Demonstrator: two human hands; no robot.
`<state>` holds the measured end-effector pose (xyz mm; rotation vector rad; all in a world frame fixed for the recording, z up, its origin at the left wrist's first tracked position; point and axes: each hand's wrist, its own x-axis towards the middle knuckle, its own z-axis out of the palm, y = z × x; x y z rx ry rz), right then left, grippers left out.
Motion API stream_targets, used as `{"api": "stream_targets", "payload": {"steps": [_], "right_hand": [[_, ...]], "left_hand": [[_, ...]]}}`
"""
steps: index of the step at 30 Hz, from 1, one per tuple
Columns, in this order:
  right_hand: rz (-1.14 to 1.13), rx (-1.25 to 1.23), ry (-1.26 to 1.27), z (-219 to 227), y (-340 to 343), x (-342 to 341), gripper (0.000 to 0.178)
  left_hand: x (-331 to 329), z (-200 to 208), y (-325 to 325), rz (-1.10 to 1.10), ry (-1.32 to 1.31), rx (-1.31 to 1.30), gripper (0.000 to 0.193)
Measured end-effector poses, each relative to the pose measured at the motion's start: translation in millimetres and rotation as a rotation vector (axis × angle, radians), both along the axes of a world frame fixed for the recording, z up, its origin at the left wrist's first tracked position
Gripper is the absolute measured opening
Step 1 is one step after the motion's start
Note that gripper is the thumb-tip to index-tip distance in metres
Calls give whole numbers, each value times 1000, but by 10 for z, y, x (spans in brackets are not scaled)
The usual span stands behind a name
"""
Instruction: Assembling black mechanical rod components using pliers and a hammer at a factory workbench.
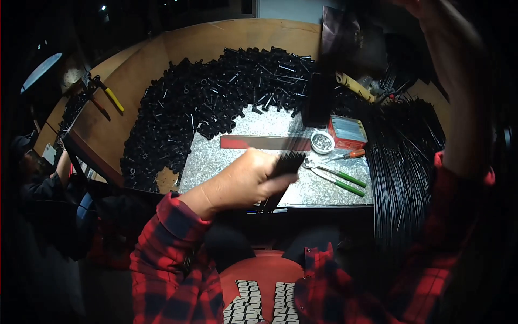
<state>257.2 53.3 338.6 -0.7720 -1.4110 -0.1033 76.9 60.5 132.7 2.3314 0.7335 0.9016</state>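
Note:
My left hand (252,171) is closed around a black piece with a toothed, comb-like top edge (290,160), held above the speckled work board (208,168). Thin dark streaks, smeared by motion, rise from this piece toward a dark upright shape (315,102); I cannot make out what they are. My right hand (426,15) is raised high at the upper right, blurred and partly cut off by the top edge, so its grip is hidden. Just beyond my left hand lies a red and grey flat bar (259,142). Green-handled pliers (337,179) rest to its right.
A large heap of small black tubular parts (216,86) fills the wooden-walled bench. At right lie many long black rods (402,178). A white cup of small metal pieces (322,142), a red box (347,132) and an orange-handled screwdriver (350,155) stand nearby. Another person (40,167) is at far left.

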Motion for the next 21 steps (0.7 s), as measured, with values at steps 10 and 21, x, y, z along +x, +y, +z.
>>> {"api": "stream_targets", "payload": {"steps": [10, 21], "right_hand": [[1096, -1109, -67, -2535, -346, -145, 32], [1009, -1170, 983, -3431, -374, -604, 59]], "left_hand": [[-448, -1098, 9, 622, -1063, -787, 24], [-140, -1399, -447, 615, -1417, -822, 26]]}}
